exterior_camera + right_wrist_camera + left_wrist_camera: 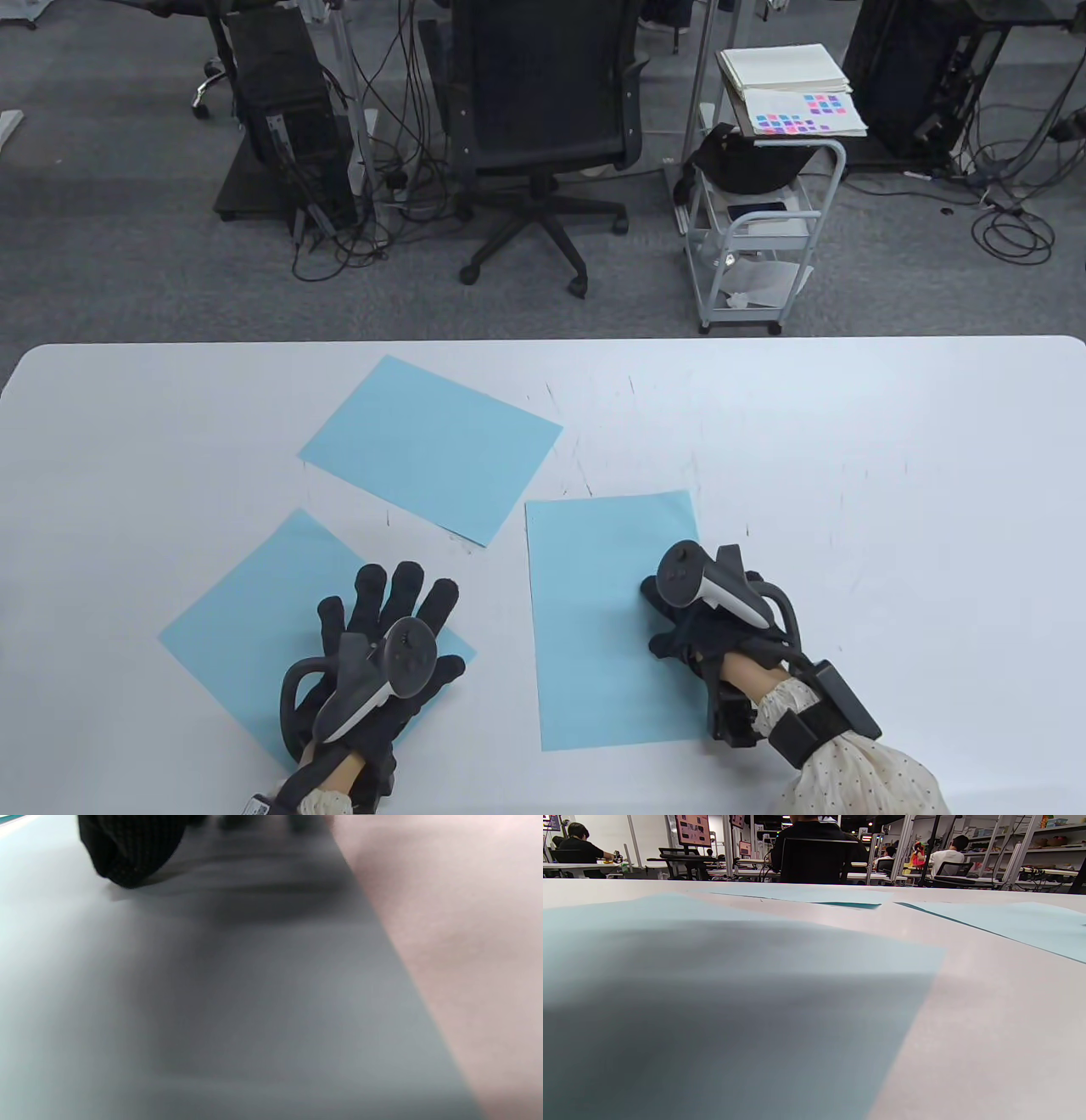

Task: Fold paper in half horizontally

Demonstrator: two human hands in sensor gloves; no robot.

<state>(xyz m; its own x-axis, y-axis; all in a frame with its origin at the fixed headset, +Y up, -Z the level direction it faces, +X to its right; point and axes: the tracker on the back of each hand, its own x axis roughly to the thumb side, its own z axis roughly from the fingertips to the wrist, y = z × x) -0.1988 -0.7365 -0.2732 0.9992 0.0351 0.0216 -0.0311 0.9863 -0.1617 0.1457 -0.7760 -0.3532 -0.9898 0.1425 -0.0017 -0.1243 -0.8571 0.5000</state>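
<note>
Near the surface's front edge, the upright paper (pixel 607 620) runs lengthwise away from the person; the right hand (pixel 696 620), fingers curled, presses its right edge, while the left hand (pixel 386 632) rests spread on another sheet (pixel 246 620).

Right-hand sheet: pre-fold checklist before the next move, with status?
1. Target sheet lies flat and unfolded on the table: ok.
2. Right hand is on the sheet's right edge, fingers curled: ok; whether it actually pinches the edge: cannot tell, the right wrist view is blurred.
3. Left hand steadies the target sheet: not ok, it rests spread flat on the near-left sheet instead.
4. Target sheet is apart from the other two: ok; the far sheet has a corner close by but does not overlap.
5. Sheet squared to the table edge: ok, roughly.
</note>
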